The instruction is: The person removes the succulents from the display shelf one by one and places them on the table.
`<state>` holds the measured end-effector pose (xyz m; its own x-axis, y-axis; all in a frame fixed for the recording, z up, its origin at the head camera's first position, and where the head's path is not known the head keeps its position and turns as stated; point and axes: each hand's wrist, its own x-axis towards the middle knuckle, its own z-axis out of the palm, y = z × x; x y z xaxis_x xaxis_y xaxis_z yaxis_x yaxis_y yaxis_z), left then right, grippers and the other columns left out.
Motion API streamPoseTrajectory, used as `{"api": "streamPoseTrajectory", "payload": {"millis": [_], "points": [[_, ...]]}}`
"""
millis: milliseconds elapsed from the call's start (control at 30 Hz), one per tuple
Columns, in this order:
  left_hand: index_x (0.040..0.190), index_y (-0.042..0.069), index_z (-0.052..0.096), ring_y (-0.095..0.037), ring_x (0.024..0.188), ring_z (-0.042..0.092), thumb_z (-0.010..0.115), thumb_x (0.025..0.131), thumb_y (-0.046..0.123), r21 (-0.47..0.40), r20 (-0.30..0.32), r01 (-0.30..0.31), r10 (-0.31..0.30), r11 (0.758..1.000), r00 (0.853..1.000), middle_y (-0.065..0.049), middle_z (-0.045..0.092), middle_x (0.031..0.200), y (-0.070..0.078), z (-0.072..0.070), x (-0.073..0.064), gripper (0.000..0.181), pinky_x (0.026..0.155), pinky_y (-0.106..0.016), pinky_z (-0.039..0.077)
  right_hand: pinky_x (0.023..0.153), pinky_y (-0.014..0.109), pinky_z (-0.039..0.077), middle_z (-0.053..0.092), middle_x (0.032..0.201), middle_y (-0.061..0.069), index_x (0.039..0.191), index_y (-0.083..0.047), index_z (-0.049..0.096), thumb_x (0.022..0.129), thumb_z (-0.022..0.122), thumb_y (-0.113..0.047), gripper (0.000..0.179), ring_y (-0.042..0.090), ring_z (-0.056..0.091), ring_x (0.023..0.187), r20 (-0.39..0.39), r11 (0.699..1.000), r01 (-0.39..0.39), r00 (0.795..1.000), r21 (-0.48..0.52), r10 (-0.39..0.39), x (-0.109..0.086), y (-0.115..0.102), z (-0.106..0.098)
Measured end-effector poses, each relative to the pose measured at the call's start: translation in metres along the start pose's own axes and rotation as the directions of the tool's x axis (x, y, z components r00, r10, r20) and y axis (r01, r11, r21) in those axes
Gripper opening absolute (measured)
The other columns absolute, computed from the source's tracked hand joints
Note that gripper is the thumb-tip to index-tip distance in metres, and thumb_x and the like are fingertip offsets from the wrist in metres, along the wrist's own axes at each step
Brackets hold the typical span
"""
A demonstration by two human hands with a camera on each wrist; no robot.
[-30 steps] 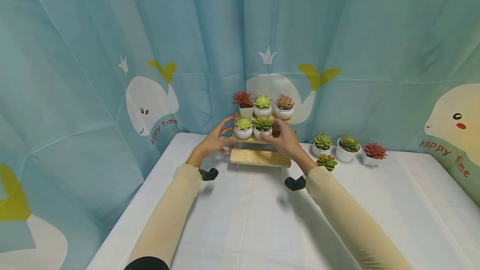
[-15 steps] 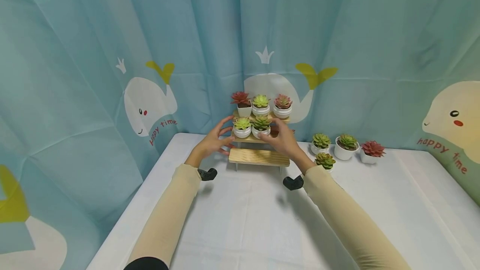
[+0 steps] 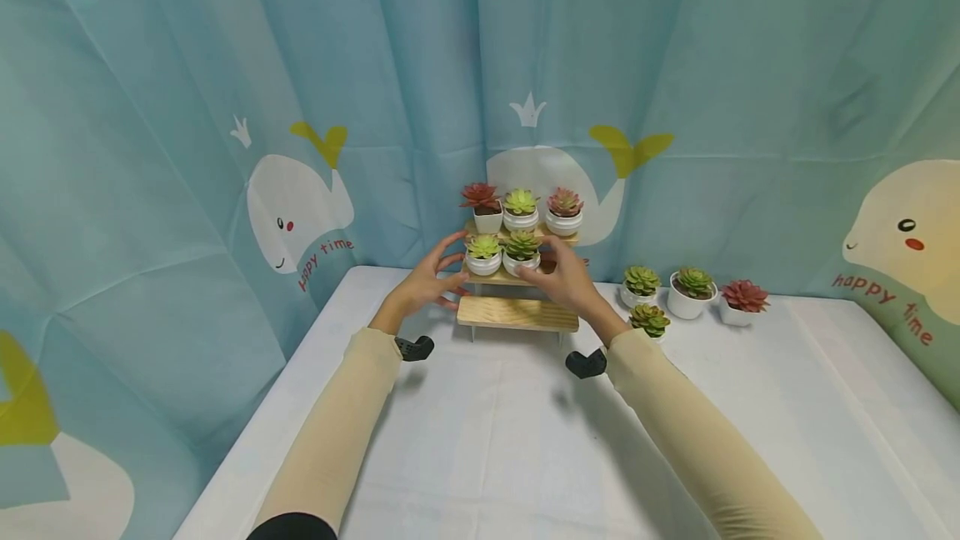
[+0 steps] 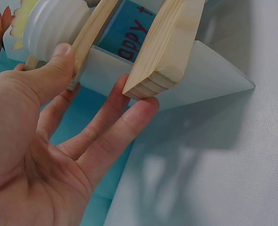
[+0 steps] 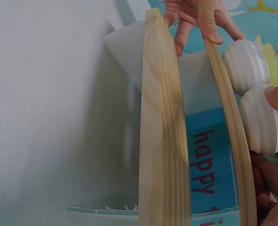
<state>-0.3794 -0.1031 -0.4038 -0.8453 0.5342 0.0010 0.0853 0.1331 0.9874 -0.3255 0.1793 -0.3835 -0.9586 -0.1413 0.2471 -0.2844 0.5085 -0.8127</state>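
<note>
A tiered wooden stand (image 3: 517, 314) with white side supports holds small potted succulents. My left hand (image 3: 424, 280) is spread at the stand's left end. In the left wrist view its thumb lies at the middle plank (image 4: 84, 47), and fingertips touch the end of the lowest plank (image 4: 164, 56). My right hand (image 3: 567, 276) holds the white pot of a dark green succulent (image 3: 522, 247) on the middle tier, thumb in front and fingers behind. Left of that pot stands a yellow-green succulent (image 3: 483, 253), close beside it.
On the top tier are a dark red succulent (image 3: 487, 219), a light green succulent (image 3: 521, 211) and a pink succulent (image 3: 564, 213). Several more pots, including a red succulent (image 3: 742, 302), stand on the white table (image 3: 480, 448) at right. A blue curtain (image 3: 420, 40) hangs behind.
The head view has shifted slightly, so the scene sits a little further left. Both hands and the pots keep their places at the stand.
</note>
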Motion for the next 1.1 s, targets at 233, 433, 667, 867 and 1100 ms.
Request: {"api": "streamPoseTrajectory", "payload": {"millis": [233, 433, 667, 867, 1100], "points": [[0.163, 0.042, 0.019, -0.053, 0.131, 0.051, 0.064, 0.104, 0.013, 0.004, -0.001, 0.004, -0.004, 1.0, 1.0, -0.014, 0.018, 0.17, 0.0, 0.0, 0.0, 0.08, 0.077, -0.055, 0.061, 0.103, 0.054, 0.049, 0.06, 0.137, 0.019, 0.15, -0.007, 0.045, 0.095, 0.076, -0.036, 0.069, 0.035, 0.059, 0.127, 0.0, 1.0, -0.014, 1.0, 0.003, 0.014, 0.001, 0.0, 0.0], [0.163, 0.042, 0.02, -0.054, 0.128, 0.053, 0.064, 0.104, 0.013, 0.004, 0.003, 0.002, -0.002, 1.0, 1.0, -0.014, 0.019, 0.169, 0.002, 0.001, 0.0, 0.08, 0.078, -0.055, 0.061, 0.101, 0.054, 0.05, 0.06, 0.136, 0.02, 0.148, -0.008, 0.046, 0.095, 0.077, -0.036, 0.068, 0.035, 0.058, 0.127, 0.028, 0.999, -0.045, 0.999, 0.021, 0.045, 0.002, -0.003, -0.004], [0.163, 0.042, 0.02, -0.054, 0.128, 0.053, 0.065, 0.103, 0.014, 0.001, 0.002, 0.002, -0.002, 1.0, 1.0, -0.014, 0.019, 0.17, 0.002, 0.001, 0.0, 0.08, 0.078, -0.055, 0.061, 0.095, 0.051, 0.053, 0.064, 0.129, 0.02, 0.145, -0.006, 0.047, 0.094, 0.078, -0.034, 0.066, 0.034, 0.062, 0.12, 0.04, 0.999, -0.051, 0.998, 0.014, 0.05, 0.003, -0.005, -0.006], [0.163, 0.043, 0.02, -0.053, 0.129, 0.053, 0.065, 0.103, 0.016, 0.006, 0.008, 0.002, -0.002, 1.0, 1.0, -0.014, 0.018, 0.17, 0.001, 0.001, 0.0, 0.08, 0.08, -0.058, 0.06, 0.093, 0.051, 0.054, 0.065, 0.126, 0.02, 0.144, -0.004, 0.049, 0.093, 0.079, -0.033, 0.065, 0.034, 0.063, 0.116, 0.027, 0.999, -0.036, 0.999, -0.023, 0.037, 0.002, -0.006, -0.007], [0.163, 0.043, 0.02, -0.052, 0.132, 0.051, 0.065, 0.104, 0.015, 0.002, 0.008, -0.001, 0.001, 1.0, 1.0, -0.014, 0.018, 0.17, 0.001, 0.0, -0.001, 0.079, 0.082, -0.062, 0.058, 0.096, 0.051, 0.052, 0.067, 0.123, 0.019, 0.142, -0.004, 0.051, 0.092, 0.08, -0.027, 0.062, 0.033, 0.065, 0.113, 0.031, 1.0, -0.008, 0.999, -0.014, 0.009, 0.0, -0.009, -0.011]]}}
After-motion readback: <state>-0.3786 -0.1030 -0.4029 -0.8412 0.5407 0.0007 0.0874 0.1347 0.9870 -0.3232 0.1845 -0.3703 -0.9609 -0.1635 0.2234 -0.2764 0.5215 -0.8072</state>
